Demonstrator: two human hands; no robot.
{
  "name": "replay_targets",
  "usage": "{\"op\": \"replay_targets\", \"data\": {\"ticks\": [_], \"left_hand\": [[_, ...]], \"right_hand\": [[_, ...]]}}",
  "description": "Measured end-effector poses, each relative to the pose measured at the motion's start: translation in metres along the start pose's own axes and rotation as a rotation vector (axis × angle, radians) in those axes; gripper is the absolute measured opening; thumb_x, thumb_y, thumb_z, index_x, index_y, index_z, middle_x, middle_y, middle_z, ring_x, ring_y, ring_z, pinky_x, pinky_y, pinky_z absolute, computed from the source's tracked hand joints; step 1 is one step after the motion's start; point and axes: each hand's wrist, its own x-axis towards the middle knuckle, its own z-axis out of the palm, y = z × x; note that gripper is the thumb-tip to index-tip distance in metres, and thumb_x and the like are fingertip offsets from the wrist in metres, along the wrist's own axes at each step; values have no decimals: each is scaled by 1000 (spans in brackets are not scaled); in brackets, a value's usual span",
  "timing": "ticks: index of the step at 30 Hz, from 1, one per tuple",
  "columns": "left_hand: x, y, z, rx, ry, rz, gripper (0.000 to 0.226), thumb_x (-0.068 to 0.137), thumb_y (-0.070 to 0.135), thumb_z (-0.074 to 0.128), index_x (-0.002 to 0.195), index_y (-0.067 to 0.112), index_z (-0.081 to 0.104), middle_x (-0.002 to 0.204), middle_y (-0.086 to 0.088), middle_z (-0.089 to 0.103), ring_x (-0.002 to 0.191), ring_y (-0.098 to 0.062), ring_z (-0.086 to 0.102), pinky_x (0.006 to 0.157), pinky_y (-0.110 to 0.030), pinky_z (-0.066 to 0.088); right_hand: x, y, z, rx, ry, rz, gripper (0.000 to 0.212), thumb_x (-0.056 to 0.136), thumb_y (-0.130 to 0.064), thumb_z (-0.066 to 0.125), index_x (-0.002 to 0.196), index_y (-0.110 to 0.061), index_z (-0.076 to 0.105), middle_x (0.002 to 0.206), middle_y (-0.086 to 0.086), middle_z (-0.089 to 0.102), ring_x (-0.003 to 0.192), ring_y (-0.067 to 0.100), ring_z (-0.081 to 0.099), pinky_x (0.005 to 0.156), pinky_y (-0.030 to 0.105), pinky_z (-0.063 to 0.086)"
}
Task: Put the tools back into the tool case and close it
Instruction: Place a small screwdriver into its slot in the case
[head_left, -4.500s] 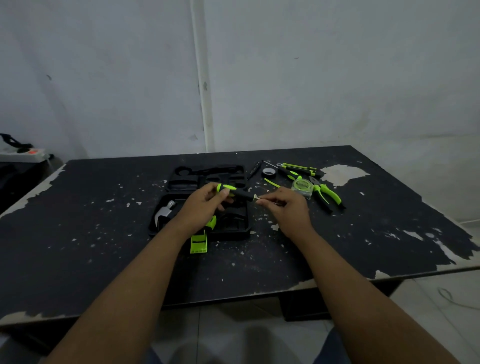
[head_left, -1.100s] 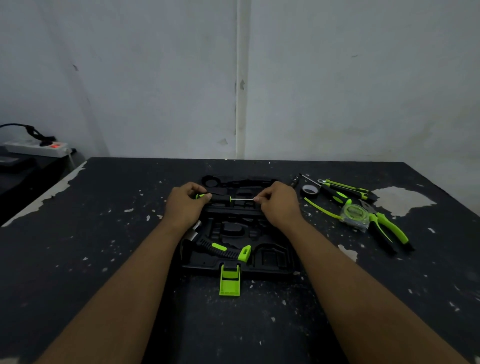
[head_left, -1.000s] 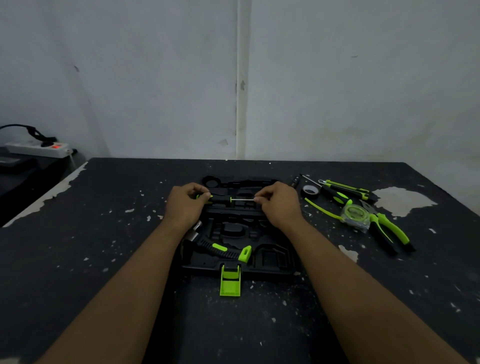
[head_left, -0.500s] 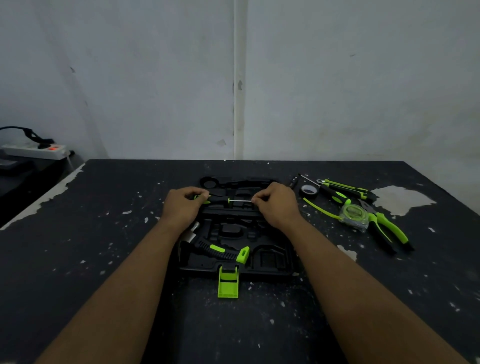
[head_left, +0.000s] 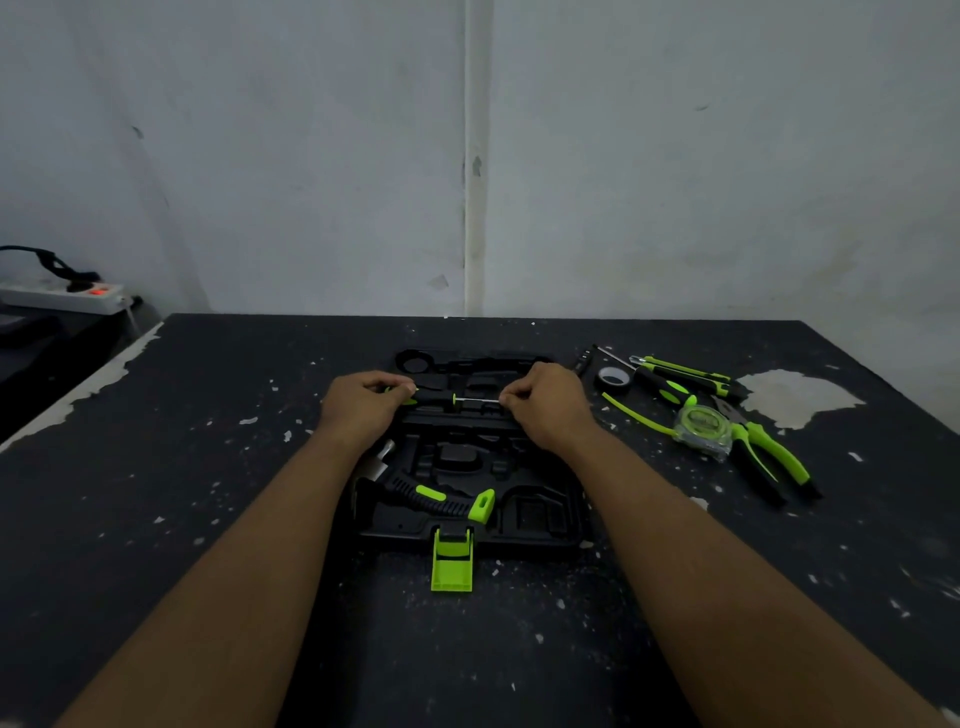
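The black tool case (head_left: 540, 530) lies open on the table, its green latch (head_left: 452, 558) hanging over the near edge. A hammer (head_left: 431, 496) with a black and green handle rests in the front tray. Over the case's far half I hold a screwdriver (head_left: 447, 399) level: my left hand (head_left: 363, 405) grips its black and green handle, my right hand (head_left: 545, 402) pinches the tip of its thin metal shaft. To the right on the table lie pliers (head_left: 763, 457), a tape measure (head_left: 701, 426), a tape roll (head_left: 613, 378) and other green-handled tools (head_left: 675, 376).
The dark, chipped table (head_left: 208, 467) meets a white wall at the back. A power strip (head_left: 62, 296) with a red light sits on a lower surface at far left. A thin green strip (head_left: 634, 415) lies beside the tape measure.
Since 4.5 s ago the view has shifted closer to the case, and both hands have carried the screwdriver to its far half. In the last second the hands have barely moved.
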Motion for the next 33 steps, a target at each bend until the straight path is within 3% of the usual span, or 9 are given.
{"op": "replay_targets", "data": {"ticks": [5, 10, 13, 16, 19, 24, 28, 31, 33], "left_hand": [[0, 3, 1, 17, -8, -6, 8, 85, 23, 85, 81, 30, 82, 86, 9, 78, 87, -6, 70, 70, -10, 45], [0, 0, 1, 24, -2, 35, 10, 83, 24, 86, 77, 31, 82, 85, 13, 79, 89, -3, 73, 83, -20, 51], [-4, 1, -3, 90, 8, 154, 13, 83, 22, 86, 77, 32, 80, 81, 15, 78, 80, 7, 70, 79, -15, 51], [-5, 1, -7, 237, 71, 278, 8, 81, 31, 85, 85, 36, 80, 93, 11, 74, 97, -6, 68, 91, -30, 56], [-17, 11, -7, 285, 117, 393, 5, 87, 33, 78, 92, 35, 78, 100, 7, 60, 101, -17, 59, 86, -33, 51], [-37, 32, -9, 275, 150, 638, 6, 93, 28, 74, 98, 30, 77, 92, 12, 60, 92, -11, 54, 78, -19, 42], [-46, 44, 1, 288, 138, 641, 7, 91, 29, 75, 97, 31, 77, 94, 13, 60, 95, -13, 53, 80, -18, 41], [-58, 56, 16, 223, 107, 596, 7, 91, 31, 75, 97, 34, 77, 96, 13, 59, 99, -13, 54, 84, -14, 40], [-68, 62, 29, 211, 70, 609, 8, 91, 31, 75, 98, 35, 77, 98, 13, 59, 101, -13, 54, 90, -22, 46]], "right_hand": [[2, 2, 4, -26, 10, -19, 13, 92, -22, 75, 87, -20, 86, 91, 1, 77, 77, 18, 69, 72, 22, 44], [1, 3, 4, -22, 19, -33, 12, 91, -21, 75, 87, -20, 86, 87, 0, 75, 74, 18, 67, 72, 24, 45], [-2, 3, 2, -1, 33, -39, 15, 91, -15, 73, 83, -16, 86, 77, -2, 75, 65, 11, 61, 65, 12, 45], [-7, 0, 1, 37, 78, -22, 15, 87, -13, 73, 80, -14, 85, 75, -1, 78, 57, 1, 55, 58, -1, 36], [-13, -4, -3, 115, 161, 23, 16, 86, -14, 73, 73, -14, 83, 70, -4, 76, 59, 4, 61, 58, 2, 37], [-21, -11, -10, 236, 267, 82, 13, 87, -18, 74, 79, -15, 83, 70, -3, 77, 65, 6, 67, 64, 6, 42], [-22, -3, -21, 385, 306, 96, 10, 91, -21, 76, 90, -16, 85, 80, -10, 78, 74, -3, 69, 79, 20, 55], [-31, 9, -30, 362, 328, 96, 10, 92, -21, 76, 92, -17, 85, 79, -13, 74, 72, -12, 64, 76, 14, 50], [-39, 17, -36, 337, 358, 104, 10, 91, -21, 76, 91, -19, 85, 76, -15, 72, 68, -16, 61, 71, 9, 46]]}}
